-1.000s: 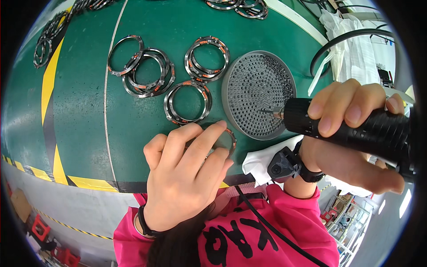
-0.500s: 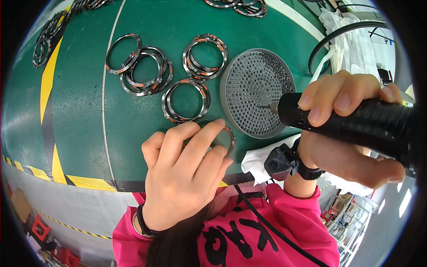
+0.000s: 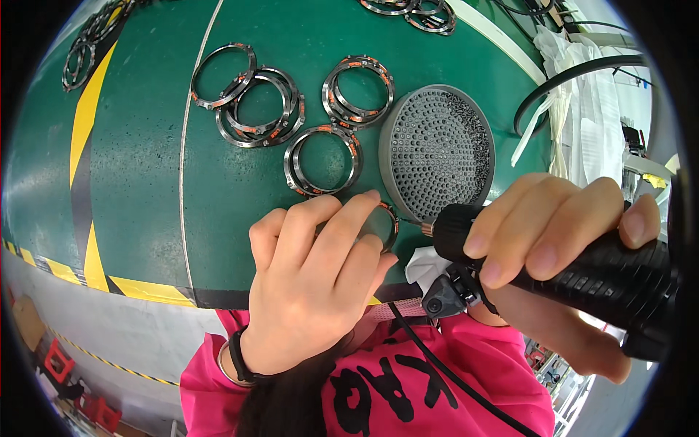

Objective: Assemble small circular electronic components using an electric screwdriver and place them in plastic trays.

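My left hand (image 3: 309,280) lies over a metal ring (image 3: 395,227) near the table's front edge, fingers curled across it and holding it down; much of the ring is hidden. My right hand (image 3: 557,226) is wrapped round a black electric screwdriver (image 3: 608,288). The screwdriver points left, its tip low, between the held ring and a round grey tray (image 3: 387,149). Many small holes dot the tray, and small dark screws (image 3: 479,135) crowd its right side. Whether a screw sits on the bit is too small to tell.
More silver-black rings with orange marks lie beyond my left hand: a pair (image 3: 291,164), another pair (image 3: 329,95) and a loose pile (image 3: 298,116). Further rings (image 3: 429,22) sit at the far edge. A black cable (image 3: 528,95) loops beside white plastic wrap (image 3: 571,95) at right.
My right hand has brought the screwdriver from over the tray down and toward me, its tip now near the ring. My left hand stays on the ring. The whole view has shifted slightly.
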A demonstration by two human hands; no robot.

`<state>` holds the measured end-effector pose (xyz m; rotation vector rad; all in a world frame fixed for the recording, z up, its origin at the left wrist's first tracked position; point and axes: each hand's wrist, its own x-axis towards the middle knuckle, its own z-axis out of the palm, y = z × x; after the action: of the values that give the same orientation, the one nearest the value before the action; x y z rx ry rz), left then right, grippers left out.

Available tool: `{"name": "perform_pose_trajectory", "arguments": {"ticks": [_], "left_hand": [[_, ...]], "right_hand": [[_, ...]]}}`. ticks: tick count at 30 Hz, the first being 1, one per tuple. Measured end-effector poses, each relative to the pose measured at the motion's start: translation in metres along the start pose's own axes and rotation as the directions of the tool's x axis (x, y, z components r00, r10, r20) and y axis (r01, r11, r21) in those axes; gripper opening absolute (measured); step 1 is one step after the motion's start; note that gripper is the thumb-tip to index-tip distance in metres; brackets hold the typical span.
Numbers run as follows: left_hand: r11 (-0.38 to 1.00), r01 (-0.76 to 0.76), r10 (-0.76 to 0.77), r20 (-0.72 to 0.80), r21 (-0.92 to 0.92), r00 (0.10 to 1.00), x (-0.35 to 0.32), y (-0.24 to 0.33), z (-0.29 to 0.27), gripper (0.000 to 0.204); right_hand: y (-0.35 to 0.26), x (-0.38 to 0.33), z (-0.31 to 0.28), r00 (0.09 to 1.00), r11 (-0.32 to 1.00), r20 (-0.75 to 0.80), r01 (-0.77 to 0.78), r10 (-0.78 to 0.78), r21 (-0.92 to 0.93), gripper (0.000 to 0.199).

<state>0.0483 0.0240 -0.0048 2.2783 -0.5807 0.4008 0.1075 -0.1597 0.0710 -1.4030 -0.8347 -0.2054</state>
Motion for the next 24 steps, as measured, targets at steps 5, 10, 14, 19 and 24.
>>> {"name": "perform_pose_trajectory", "arguments": {"ticks": [5, 10, 14, 19, 24], "left_hand": [[1.0, 0.006, -0.006, -0.009, 0.006, 1.0, -0.002, -0.001, 0.001, 0.028], [1.0, 0.01, -0.01, -0.017, -0.01, 1.0, -0.001, 0.0, 0.001, 0.026], [1.0, 0.0, 0.0, -0.031, -0.016, 1.0, -0.001, 0.0, 0.004, 0.025], [0.998, -0.055, 0.055, -0.028, 0.004, 0.998, -0.001, 0.001, 0.004, 0.026], [0.997, 0.017, -0.014, -0.044, 0.072, 0.999, 0.008, 0.007, -0.012, 0.023]], "right_hand": [[0.017, 0.002, 0.008, 1.0, 0.997, 0.01, 0.023, -0.023, 0.071, 0.08], [0.002, -0.005, 0.011, 0.999, 0.99, 0.015, 0.045, -0.047, 0.132, 0.079], [0.006, -0.014, 0.011, 0.997, 0.982, 0.019, 0.064, -0.069, 0.179, 0.079], [0.008, -0.013, 0.004, 0.994, 0.968, 0.017, 0.105, -0.111, 0.228, 0.078], [0.007, -0.005, -0.005, 0.982, 0.962, -0.174, 0.121, -0.079, 0.245, 0.077]]}}
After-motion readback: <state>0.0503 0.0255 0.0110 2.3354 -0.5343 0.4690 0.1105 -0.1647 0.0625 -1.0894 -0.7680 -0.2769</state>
